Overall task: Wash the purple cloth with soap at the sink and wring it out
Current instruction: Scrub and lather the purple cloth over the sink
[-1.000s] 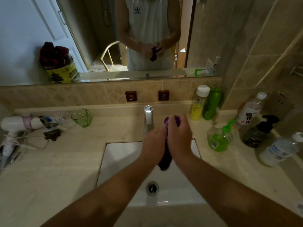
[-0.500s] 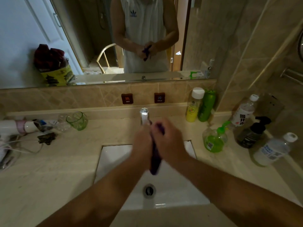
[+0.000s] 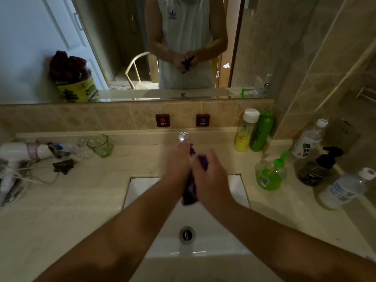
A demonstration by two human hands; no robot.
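At the centre of the frame, above the white sink [image 3: 238,186], the left hand [image 3: 178,163] and right hand [image 3: 210,176] press together, fingers clenched around the bunched purple cloth [image 3: 190,192], whose end hangs below them.

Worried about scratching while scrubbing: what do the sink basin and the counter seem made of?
The sink basin looks like glazed white ceramic: smooth, with glossy reflections. The counter looks like polished beige stone, perhaps marble or an imitation: faint mottling, soft sheen.

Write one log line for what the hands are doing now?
left hand: grips crumpled purple cloth | right hand: grips it | above white rectangular sink
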